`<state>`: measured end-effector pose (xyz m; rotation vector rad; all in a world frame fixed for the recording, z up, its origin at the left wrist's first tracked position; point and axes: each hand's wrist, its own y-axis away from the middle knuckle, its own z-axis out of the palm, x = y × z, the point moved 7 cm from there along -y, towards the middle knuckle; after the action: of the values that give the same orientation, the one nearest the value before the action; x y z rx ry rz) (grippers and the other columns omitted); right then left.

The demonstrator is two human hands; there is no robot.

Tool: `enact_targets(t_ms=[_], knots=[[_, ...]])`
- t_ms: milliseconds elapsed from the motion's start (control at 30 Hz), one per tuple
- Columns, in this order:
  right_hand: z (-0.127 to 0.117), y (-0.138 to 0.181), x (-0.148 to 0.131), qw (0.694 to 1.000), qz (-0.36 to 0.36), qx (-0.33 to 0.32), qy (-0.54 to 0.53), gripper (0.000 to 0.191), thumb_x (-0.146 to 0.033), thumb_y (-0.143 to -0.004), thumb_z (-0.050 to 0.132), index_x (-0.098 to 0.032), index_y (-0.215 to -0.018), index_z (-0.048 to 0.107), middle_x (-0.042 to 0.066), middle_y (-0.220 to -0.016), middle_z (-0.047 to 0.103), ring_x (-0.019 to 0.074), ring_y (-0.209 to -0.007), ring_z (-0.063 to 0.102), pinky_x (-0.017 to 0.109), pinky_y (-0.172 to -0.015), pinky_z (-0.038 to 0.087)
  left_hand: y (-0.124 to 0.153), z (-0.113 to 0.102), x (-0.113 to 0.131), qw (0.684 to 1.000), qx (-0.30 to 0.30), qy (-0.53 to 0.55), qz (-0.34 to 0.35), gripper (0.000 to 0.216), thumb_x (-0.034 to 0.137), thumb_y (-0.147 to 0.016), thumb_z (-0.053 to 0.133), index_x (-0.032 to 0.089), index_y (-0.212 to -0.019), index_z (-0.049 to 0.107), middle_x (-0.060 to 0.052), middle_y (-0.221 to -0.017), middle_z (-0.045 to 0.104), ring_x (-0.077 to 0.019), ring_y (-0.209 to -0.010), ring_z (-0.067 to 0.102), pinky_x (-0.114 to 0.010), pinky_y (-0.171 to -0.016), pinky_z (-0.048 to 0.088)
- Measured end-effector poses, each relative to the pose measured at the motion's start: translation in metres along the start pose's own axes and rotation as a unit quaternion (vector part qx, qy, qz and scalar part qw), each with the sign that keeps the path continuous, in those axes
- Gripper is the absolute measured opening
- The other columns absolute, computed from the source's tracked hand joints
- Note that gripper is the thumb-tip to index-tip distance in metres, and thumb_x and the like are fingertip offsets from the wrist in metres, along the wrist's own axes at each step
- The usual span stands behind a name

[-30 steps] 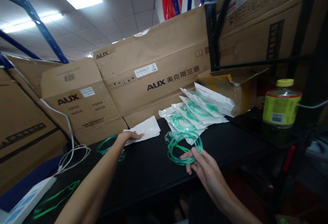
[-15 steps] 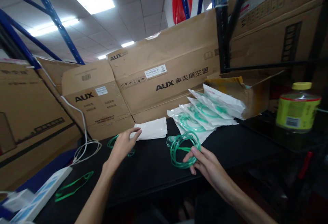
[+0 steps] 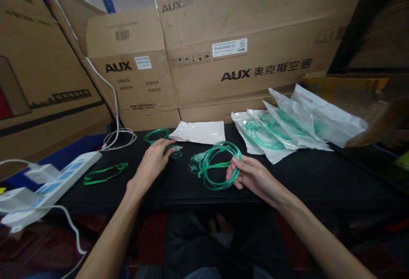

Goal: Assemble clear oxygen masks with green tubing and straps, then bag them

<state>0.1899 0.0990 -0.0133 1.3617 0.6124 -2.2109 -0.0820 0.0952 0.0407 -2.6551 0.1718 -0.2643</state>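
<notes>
My right hand (image 3: 249,172) is closed around one side of a coil of green clear tubing (image 3: 220,185), held just over the black tabletop (image 3: 179,187). A clear plastic piece (image 3: 194,163) and a green strap (image 3: 220,165) are at the coil's left. My left hand (image 3: 156,159) hovers with bent fingers apart, nothing visible in them, beside a small clear plastic part (image 3: 177,153). Behind its fingers lies another loop of green tubing (image 3: 156,130), partly hidden. A flat white pouch (image 3: 200,132) rests just beyond the left fingertips.
Several white-and-clear pouches with green tubing (image 3: 262,136) lean in a row at right, before an open cardboard box (image 3: 347,85). At left are a green elastic band (image 3: 105,174), a white power strip (image 3: 60,185) and a white cable (image 3: 116,100). Large AUX cartons (image 3: 198,87) stand behind.
My view has tilted down. My left hand has drawn back from the white pouch toward the clear part. My right hand still holds the coiled tubing.
</notes>
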Motion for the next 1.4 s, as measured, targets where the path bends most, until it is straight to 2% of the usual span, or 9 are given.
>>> enact_targets(t_ms=[100,267,500,700,800,900,967,1133,1400], knots=[[-0.005,-0.002,0.004,1.000,0.011,0.013,-0.006,0.030,-0.039,-0.092,0.070,-0.014,-0.078,0.061,0.007,-0.074,0.071,0.0096,-0.053,0.053,0.023,-0.050,0.039,-0.012,-0.002,0.027,0.999,0.023,-0.015,0.039,0.033,0.028,-0.101,0.050,0.017,-0.129,0.064,-0.011,-0.130,0.065,-0.0272,-0.118,0.062,-0.040,-0.104,0.048],[-0.004,0.000,0.004,0.999,0.018,0.030,-0.005,0.033,-0.042,-0.090,0.071,-0.015,-0.077,0.060,0.006,-0.070,0.069,0.0093,-0.051,0.052,0.022,-0.048,0.037,-0.055,0.034,0.075,0.986,-0.106,-0.056,0.118,0.042,0.019,-0.094,0.062,0.017,-0.136,0.060,-0.013,-0.137,0.062,-0.0275,-0.128,0.058,-0.037,-0.107,0.045],[-0.003,0.002,0.004,1.000,0.003,0.021,0.020,0.039,-0.051,-0.089,0.067,-0.015,-0.079,0.058,0.005,-0.067,0.069,0.0080,-0.044,0.051,0.021,-0.045,0.032,-0.102,0.076,0.095,0.973,-0.147,-0.093,0.152,0.035,0.014,-0.090,0.063,0.015,-0.125,0.069,-0.016,-0.125,0.071,-0.0327,-0.119,0.065,-0.041,-0.099,0.049],[-0.004,0.002,0.000,0.999,-0.004,0.021,0.033,0.039,-0.053,-0.089,0.064,-0.016,-0.079,0.056,0.004,-0.065,0.069,0.0069,-0.042,0.050,0.020,-0.043,0.030,-0.102,0.066,0.106,0.973,-0.137,-0.094,0.163,0.036,0.029,-0.097,0.059,0.017,-0.130,0.066,-0.014,-0.130,0.069,-0.0297,-0.119,0.065,-0.039,-0.101,0.049],[-0.004,0.002,-0.001,0.999,-0.006,0.015,0.033,0.039,-0.054,-0.089,0.063,-0.016,-0.080,0.056,0.003,-0.064,0.069,0.0069,-0.041,0.049,0.021,-0.043,0.030,-0.085,0.036,0.091,0.982,-0.091,-0.076,0.147,0.043,0.043,-0.101,0.049,0.020,-0.135,0.062,-0.012,-0.136,0.066,-0.0279,-0.125,0.061,-0.040,-0.106,0.046],[-0.005,0.001,0.000,0.999,-0.007,0.007,0.034,0.038,-0.052,-0.089,0.063,-0.017,-0.079,0.056,0.003,-0.066,0.070,0.0070,-0.041,0.050,0.021,-0.043,0.030,-0.063,-0.001,0.052,0.994,-0.015,-0.046,0.095,0.051,0.056,-0.100,0.043,0.021,-0.130,0.065,-0.012,-0.131,0.068,-0.0301,-0.122,0.062,-0.044,-0.106,0.046],[-0.006,0.001,0.001,0.999,-0.006,0.007,0.038,0.036,-0.051,-0.089,0.063,-0.016,-0.079,0.056,0.003,-0.067,0.070,0.0069,-0.042,0.051,0.021,-0.044,0.031,-0.046,-0.012,0.024,0.996,-0.014,-0.059,0.070,0.059,0.064,-0.096,0.044,0.020,-0.128,0.066,-0.013,-0.128,0.069,-0.0329,-0.121,0.062,-0.047,-0.105,0.047],[-0.007,0.002,0.004,0.999,0.005,0.021,0.047,0.037,-0.050,-0.091,0.063,-0.015,-0.081,0.058,0.004,-0.067,0.070,0.0073,-0.043,0.050,0.021,-0.044,0.031,-0.014,0.000,-0.017,0.995,-0.071,-0.048,0.044,0.064,0.068,-0.093,0.045,0.020,-0.129,0.066,-0.013,-0.134,0.066,-0.0328,-0.125,0.060,-0.047,-0.107,0.046],[-0.006,0.004,0.003,0.997,0.020,0.055,0.056,0.035,-0.048,-0.089,0.068,-0.015,-0.079,0.060,0.004,-0.069,0.068,0.0090,-0.049,0.050,0.023,-0.046,0.033,-0.007,0.007,-0.012,0.997,-0.060,-0.026,0.036,0.043,0.048,-0.097,0.049,0.022,-0.127,0.066,-0.011,-0.133,0.067,-0.0303,-0.125,0.059,-0.045,-0.108,0.046]])
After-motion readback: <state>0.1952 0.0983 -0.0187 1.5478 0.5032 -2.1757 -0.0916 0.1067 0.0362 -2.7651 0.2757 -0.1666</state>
